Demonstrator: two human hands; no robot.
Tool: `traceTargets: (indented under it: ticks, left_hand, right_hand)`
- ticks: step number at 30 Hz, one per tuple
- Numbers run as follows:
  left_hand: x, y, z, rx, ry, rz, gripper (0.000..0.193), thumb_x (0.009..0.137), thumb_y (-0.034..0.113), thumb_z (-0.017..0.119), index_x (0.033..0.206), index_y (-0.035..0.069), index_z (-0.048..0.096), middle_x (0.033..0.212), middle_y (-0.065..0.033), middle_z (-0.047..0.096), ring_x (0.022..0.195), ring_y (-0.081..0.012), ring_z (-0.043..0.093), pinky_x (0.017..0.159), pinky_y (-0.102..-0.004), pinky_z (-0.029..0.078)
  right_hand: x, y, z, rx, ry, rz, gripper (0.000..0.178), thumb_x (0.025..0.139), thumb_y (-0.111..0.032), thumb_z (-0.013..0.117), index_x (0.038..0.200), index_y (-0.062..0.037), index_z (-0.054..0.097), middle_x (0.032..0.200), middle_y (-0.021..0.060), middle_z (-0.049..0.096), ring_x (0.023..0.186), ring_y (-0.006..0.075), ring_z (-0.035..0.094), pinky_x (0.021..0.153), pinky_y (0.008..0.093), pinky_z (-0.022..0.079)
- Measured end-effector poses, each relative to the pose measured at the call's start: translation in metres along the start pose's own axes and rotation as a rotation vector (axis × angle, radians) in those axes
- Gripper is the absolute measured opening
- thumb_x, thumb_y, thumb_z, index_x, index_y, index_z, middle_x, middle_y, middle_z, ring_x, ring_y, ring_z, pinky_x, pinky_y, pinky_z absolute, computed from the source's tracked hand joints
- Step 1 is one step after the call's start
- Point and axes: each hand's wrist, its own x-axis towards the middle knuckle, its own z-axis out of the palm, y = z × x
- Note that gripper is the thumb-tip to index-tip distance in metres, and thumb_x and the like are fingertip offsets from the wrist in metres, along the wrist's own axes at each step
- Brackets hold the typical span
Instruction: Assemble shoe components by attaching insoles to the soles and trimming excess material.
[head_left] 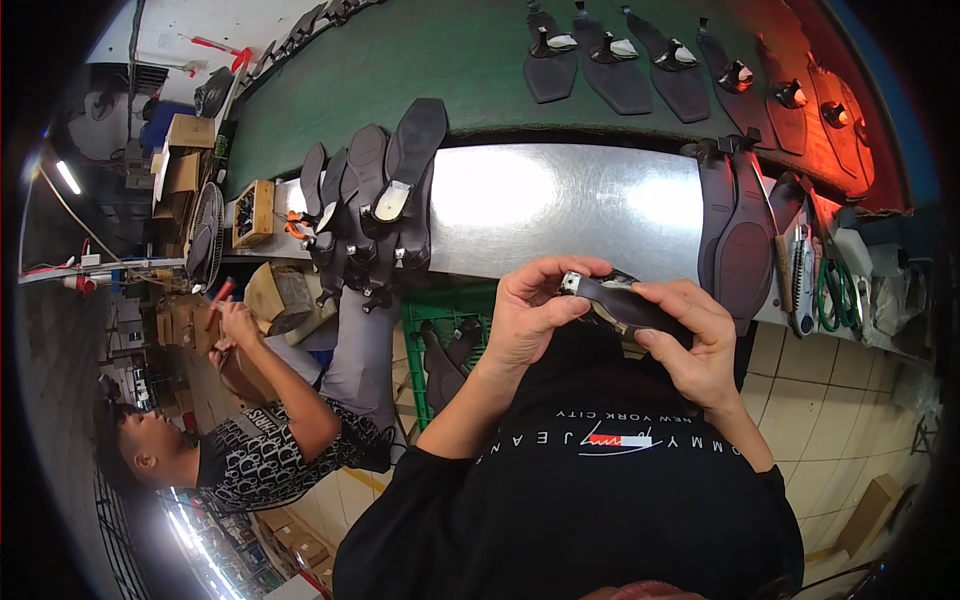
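Observation:
Between my two hands, in front of my chest, is a dark shoe sole piece point(622, 303) with a shiny metallic end. My left hand point(540, 305) pinches it near that shiny end with thumb and fingers. My right hand point(695, 335) has its thumb and fingers closed around the other end, which is partly hidden. A pale inner surface shows along the piece. On the bench beyond lies a metal plate point(560, 205). Dark soles point(416, 140) with pale heel parts are stacked at its left, and more soles point(738, 235) lie at its right.
A row of soles point(610, 80) lies on the green bench top point(340, 80), red-lit at far right. Scissors point(833, 285) and a cutter point(801, 275) lie right. A green crate point(415, 360) with soles stands below left. Another person point(285, 430) works at left holding a red-handled tool point(217, 303).

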Motion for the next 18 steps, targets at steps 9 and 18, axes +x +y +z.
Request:
traceTargets:
  ticks: [9,18]
  left_hand:
    - [-0.003,0.0,0.006,0.097,0.01,0.049,0.028,0.077,-0.004,0.064,0.105,-0.003,0.063,0.115,-0.0192,0.061,0.099,-0.0175,0.06,0.086,-0.0276,0.048]
    - [0.001,0.005,0.006,0.313,-0.141,0.151,0.033,0.075,-0.007,0.064,0.107,-0.004,0.065,0.12,-0.0238,0.059,0.107,-0.0248,0.06,0.089,-0.0307,0.049]
  right_hand:
    - [0.002,-0.015,0.0,-0.178,0.01,-0.029,0.039,0.072,0.002,0.068,0.111,-0.0031,0.066,0.082,0.0093,0.059,0.074,0.0172,0.059,0.065,0.0258,0.046]
    - [0.006,-0.025,-0.007,-0.328,-0.029,-0.037,0.04,0.07,-0.005,0.073,0.11,-0.008,0.066,0.08,0.0091,0.058,0.065,0.0225,0.059,0.059,0.0296,0.047]
